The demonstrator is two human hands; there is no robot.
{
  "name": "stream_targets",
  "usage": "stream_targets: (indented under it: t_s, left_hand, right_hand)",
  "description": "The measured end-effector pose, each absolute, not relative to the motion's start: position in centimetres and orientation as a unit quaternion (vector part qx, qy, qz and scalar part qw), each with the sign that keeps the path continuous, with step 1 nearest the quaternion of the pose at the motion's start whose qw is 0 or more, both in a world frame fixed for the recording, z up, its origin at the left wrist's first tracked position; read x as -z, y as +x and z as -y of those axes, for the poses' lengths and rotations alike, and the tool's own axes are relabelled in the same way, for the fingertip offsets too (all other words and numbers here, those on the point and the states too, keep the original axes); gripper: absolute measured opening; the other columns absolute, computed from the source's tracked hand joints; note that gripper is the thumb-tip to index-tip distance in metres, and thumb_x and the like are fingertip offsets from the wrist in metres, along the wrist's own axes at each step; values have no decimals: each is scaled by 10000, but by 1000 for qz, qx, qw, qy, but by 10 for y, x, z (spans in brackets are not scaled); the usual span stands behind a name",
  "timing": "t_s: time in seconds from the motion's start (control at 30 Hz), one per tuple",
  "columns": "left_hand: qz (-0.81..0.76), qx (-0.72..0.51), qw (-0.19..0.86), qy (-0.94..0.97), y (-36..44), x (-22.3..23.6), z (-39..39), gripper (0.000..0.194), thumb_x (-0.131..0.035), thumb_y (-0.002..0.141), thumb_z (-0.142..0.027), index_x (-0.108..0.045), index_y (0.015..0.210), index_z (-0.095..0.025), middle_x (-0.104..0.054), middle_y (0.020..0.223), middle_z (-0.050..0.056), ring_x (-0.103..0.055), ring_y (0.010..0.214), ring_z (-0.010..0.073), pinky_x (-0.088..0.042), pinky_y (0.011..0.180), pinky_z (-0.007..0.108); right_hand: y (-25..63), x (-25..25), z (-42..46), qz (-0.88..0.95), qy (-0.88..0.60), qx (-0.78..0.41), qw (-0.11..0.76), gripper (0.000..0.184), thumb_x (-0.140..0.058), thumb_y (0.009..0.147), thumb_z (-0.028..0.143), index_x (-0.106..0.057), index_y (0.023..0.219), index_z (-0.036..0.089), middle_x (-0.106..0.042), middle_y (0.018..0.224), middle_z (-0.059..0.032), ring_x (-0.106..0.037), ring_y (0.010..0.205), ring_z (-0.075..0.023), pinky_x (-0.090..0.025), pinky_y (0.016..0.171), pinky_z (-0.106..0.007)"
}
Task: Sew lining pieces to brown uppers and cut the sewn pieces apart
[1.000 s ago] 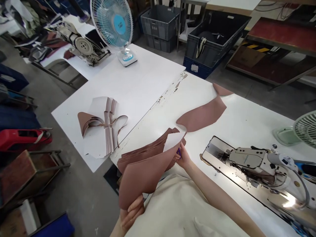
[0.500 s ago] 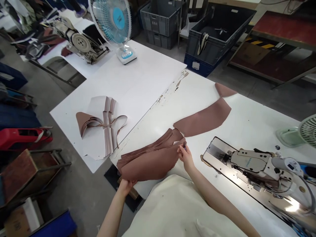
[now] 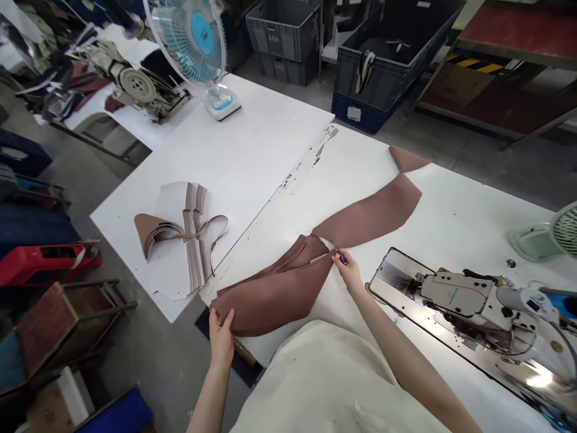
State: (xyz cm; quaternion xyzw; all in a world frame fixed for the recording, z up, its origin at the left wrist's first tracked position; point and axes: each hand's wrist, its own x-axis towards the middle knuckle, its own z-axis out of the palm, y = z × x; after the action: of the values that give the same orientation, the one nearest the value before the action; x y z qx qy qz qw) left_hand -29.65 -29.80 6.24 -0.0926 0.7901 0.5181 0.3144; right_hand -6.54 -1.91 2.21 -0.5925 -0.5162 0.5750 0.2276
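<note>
My left hand (image 3: 222, 337) grips the left end of a curved brown leather-like panel (image 3: 274, 294), thumb on top and fingers at its edge. At the panel's right corner my right hand (image 3: 348, 270) is closed around small thread snips (image 3: 342, 258) with a purple part and dark tips. Its fingertips also touch that corner. Behind the held panel lies a stack of similar panels (image 3: 288, 255), partly covered by it. Another brown panel (image 3: 369, 210) is spread flat beyond the right hand, almost meeting the corner, with a further brown piece (image 3: 408, 158) past it.
A sewing machine (image 3: 469, 294) stands on the right of the white table (image 3: 455, 222). To the left lies a strap-tied bundle of pieces (image 3: 193, 234). A blue fan (image 3: 202, 36) stands at the back and a green fan (image 3: 536, 237) at the right. Crates (image 3: 378, 72) sit beyond.
My left hand has shifted from beneath the panel's lower edge to its left end, thumb now on top. The right hand moved slightly right, and the panel's right corner is drawn up with it.
</note>
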Motion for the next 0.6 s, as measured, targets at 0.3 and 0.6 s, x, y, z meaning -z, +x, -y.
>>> stream_targets:
  t_s: [0.3,0.6]
  left_hand:
    - [-885,-393,250,-29,-286,-28,344,675,-617,773,-342,-319,1369,-233,-550,1252,131,-536,1187,261,-393,1025,381]
    - [-978,-207,17,23,-308,-52,312,789,-639,740,-477,-309,1384,-163,-465,1297,195,-372,1276,373,-287,1030,575]
  right_hand:
    - [-84,-34,13,734,-547,-402,-1,102,-532,821,339,-598,834,261,-609,738,-8,-522,673,-173,-311,594,-276]
    - [-81,-36,28,716,-605,-350,0,272,-414,880,465,-543,985,251,-648,882,-24,-557,703,-179,-301,590,-275]
